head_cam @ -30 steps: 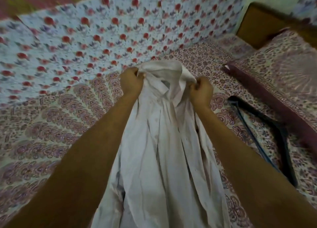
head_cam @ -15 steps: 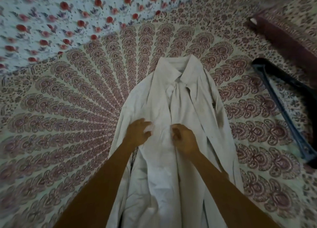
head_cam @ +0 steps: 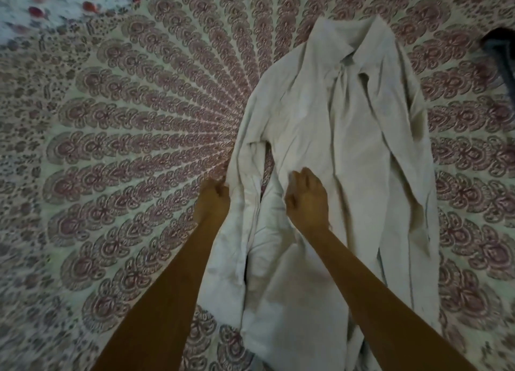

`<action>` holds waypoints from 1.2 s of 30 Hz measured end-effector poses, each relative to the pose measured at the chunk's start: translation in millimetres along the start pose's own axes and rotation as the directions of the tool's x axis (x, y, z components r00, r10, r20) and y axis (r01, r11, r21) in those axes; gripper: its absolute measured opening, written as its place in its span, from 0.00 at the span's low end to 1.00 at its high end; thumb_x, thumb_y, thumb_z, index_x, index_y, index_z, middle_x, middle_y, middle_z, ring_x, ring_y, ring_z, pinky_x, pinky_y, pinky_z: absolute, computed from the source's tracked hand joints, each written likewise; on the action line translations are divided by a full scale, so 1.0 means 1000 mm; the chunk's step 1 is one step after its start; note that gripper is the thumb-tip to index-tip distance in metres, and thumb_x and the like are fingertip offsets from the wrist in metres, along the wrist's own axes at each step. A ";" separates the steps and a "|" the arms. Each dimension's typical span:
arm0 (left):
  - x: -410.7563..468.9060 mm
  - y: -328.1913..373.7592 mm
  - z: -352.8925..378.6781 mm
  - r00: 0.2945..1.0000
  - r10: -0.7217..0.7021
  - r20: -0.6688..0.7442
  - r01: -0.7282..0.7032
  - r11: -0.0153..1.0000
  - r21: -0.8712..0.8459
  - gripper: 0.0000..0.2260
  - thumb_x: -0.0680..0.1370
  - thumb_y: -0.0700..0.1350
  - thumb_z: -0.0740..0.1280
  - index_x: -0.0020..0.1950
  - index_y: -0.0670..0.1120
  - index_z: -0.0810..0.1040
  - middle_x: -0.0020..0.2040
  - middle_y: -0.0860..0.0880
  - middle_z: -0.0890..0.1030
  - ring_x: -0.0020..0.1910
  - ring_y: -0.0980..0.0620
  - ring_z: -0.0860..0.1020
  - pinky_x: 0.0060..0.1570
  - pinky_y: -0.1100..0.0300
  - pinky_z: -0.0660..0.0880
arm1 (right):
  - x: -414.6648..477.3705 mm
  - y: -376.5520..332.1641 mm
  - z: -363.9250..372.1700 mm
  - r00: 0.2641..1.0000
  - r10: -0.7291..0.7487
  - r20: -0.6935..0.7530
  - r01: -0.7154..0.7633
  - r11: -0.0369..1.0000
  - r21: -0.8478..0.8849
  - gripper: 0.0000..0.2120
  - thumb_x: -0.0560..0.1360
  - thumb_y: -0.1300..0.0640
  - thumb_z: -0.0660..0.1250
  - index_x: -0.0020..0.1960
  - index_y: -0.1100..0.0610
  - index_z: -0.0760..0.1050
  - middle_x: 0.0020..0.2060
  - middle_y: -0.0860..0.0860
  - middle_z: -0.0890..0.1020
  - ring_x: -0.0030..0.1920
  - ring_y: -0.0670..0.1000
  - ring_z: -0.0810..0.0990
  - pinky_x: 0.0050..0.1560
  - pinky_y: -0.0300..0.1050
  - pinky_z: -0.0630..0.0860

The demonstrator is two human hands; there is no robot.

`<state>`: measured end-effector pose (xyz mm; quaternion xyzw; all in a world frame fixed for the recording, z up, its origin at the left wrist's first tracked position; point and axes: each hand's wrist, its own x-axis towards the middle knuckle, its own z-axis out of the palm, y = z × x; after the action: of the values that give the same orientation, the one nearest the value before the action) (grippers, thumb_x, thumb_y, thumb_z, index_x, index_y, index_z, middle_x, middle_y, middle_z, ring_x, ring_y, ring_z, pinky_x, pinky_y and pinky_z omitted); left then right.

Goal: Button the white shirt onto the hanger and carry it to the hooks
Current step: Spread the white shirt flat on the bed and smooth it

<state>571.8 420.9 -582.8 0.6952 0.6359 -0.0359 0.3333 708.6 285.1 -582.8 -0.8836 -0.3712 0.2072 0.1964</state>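
Grips the near sleeve [head_cam: 245, 175] of the white shirt [head_cam: 348, 136] with the left hand [head_cam: 213, 200] - fingers curled tight into the cloth at the sleeve's outer edge, knuckles up, forearm reaching in from the bottom of the view. Sets the right hand [head_cam: 306, 200] on the shirt's body just beside that sleeve, back of the hand up, fingers bent down over the side edge of the front panel; cannot tell through the blur whether they pinch the fabric or only press on it. Keeps both hands close together, parted by a narrow fold of sleeve and a dark gap. Has the shirt laid flat and front up on a bedspread [head_cam: 133, 153] printed with rings of red-brown motifs, collar [head_cam: 359, 39] at the far end, hem toward the body, creased along its length, far sleeve lying down its right side. Shows the hanger [head_cam: 501, 61] only as a dark, blurred piece at the upper right edge - well apart from both hands and not touching the shirt. Catches a floral sheet [head_cam: 41, 8] with red flowers at the upper left corner.
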 end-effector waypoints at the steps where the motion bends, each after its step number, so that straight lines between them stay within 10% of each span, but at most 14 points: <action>1: -0.005 -0.008 -0.001 0.998 0.007 0.066 -0.009 1.000 0.024 0.18 0.77 0.49 0.63 0.62 0.41 0.69 0.59 0.39 0.76 0.57 0.39 0.75 0.55 0.49 0.72 | -0.007 -0.003 0.005 1.000 0.005 0.011 -0.005 1.000 -0.003 0.23 0.70 0.60 0.61 0.64 0.64 0.70 0.64 0.65 0.71 0.63 0.65 0.71 0.63 0.57 0.70; 6: -0.025 -0.049 -0.014 0.925 0.086 0.371 -0.068 0.996 -0.062 0.24 0.71 0.46 0.73 0.65 0.41 0.73 0.60 0.42 0.78 0.57 0.44 0.78 0.56 0.54 0.74 | -0.043 -0.027 0.021 0.999 0.034 0.035 -0.036 0.998 0.059 0.24 0.73 0.58 0.63 0.68 0.63 0.67 0.69 0.62 0.67 0.70 0.62 0.64 0.71 0.52 0.59; 12: -0.018 -0.059 -0.095 0.986 0.148 0.080 -0.099 0.894 -0.438 0.10 0.72 0.48 0.72 0.49 0.43 0.81 0.42 0.45 0.80 0.38 0.49 0.78 0.38 0.61 0.75 | -0.062 -0.093 0.023 0.938 0.075 0.339 -0.248 0.829 0.501 0.23 0.75 0.41 0.58 0.61 0.56 0.69 0.36 0.53 0.79 0.38 0.53 0.77 0.40 0.44 0.71; 16: 0.000 -0.081 -0.142 0.992 0.112 0.061 -0.076 0.902 -0.424 0.09 0.72 0.49 0.71 0.44 0.43 0.81 0.39 0.44 0.79 0.36 0.49 0.76 0.36 0.58 0.72 | -0.056 -0.135 0.054 0.874 0.058 0.482 -0.394 0.666 0.634 0.17 0.70 0.42 0.68 0.53 0.52 0.73 0.46 0.52 0.81 0.49 0.54 0.81 0.53 0.55 0.77; 18: 0.006 -0.094 -0.151 0.986 0.115 0.121 -0.057 0.913 -0.404 0.12 0.72 0.47 0.72 0.50 0.41 0.81 0.44 0.43 0.81 0.40 0.47 0.79 0.40 0.56 0.76 | -0.058 -0.157 0.067 0.861 0.046 0.506 -0.428 0.605 0.672 0.14 0.72 0.48 0.68 0.50 0.57 0.75 0.41 0.53 0.82 0.42 0.53 0.81 0.44 0.50 0.79; 23: 0.014 -0.126 -0.155 0.961 0.103 0.255 -0.071 0.989 -0.130 0.23 0.69 0.49 0.74 0.59 0.39 0.78 0.57 0.39 0.79 0.52 0.44 0.78 0.50 0.55 0.72 | -0.062 -0.191 0.078 0.821 0.138 0.554 -0.570 0.261 0.779 0.09 0.77 0.67 0.59 0.38 0.60 0.69 0.31 0.55 0.73 0.20 0.42 0.73 0.20 0.34 0.71; 27: 0.012 -0.159 -0.161 0.941 0.091 0.326 0.008 0.957 -0.289 0.13 0.73 0.44 0.71 0.54 0.39 0.79 0.60 0.46 0.79 0.56 0.50 0.75 0.54 0.59 0.69 | -0.061 -0.204 0.085 0.739 0.194 0.645 -0.649 -0.052 0.759 0.10 0.76 0.64 0.53 0.41 0.59 0.71 0.35 0.54 0.73 0.35 0.50 0.74 0.31 0.41 0.74; 30: 0.010 -0.172 -0.167 0.962 0.092 0.258 0.038 0.888 -0.458 0.09 0.76 0.48 0.67 0.38 0.47 0.73 0.44 0.46 0.77 0.46 0.49 0.73 0.44 0.59 0.68 | -0.060 -0.215 0.089 0.721 0.114 0.684 -0.640 -0.271 0.720 0.15 0.77 0.56 0.51 0.57 0.59 0.72 0.48 0.57 0.79 0.49 0.57 0.76 0.35 0.45 0.76; 33: 0.013 -0.172 -0.175 0.983 0.101 0.152 0.003 0.825 -0.565 0.11 0.77 0.49 0.66 0.36 0.49 0.72 0.42 0.43 0.75 0.43 0.48 0.73 0.44 0.54 0.70 | -0.059 -0.233 0.092 0.768 0.066 0.637 -0.620 -0.173 0.765 0.19 0.78 0.47 0.55 0.64 0.56 0.69 0.56 0.57 0.79 0.57 0.59 0.76 0.45 0.51 0.79; 36: 0.014 -0.163 -0.186 0.984 0.109 0.140 0.008 0.763 -0.647 0.07 0.76 0.46 0.66 0.39 0.47 0.74 0.39 0.45 0.78 0.38 0.48 0.76 0.40 0.57 0.75 | -0.065 -0.249 0.097 0.790 0.092 0.606 -0.611 0.189 0.769 0.08 0.75 0.54 0.64 0.53 0.55 0.74 0.50 0.54 0.80 0.49 0.54 0.79 0.47 0.48 0.77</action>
<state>357.3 522.7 -513.8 0.5496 0.5598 0.1348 0.6053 474.0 417.2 -525.2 -0.5796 0.0151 0.6133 0.5364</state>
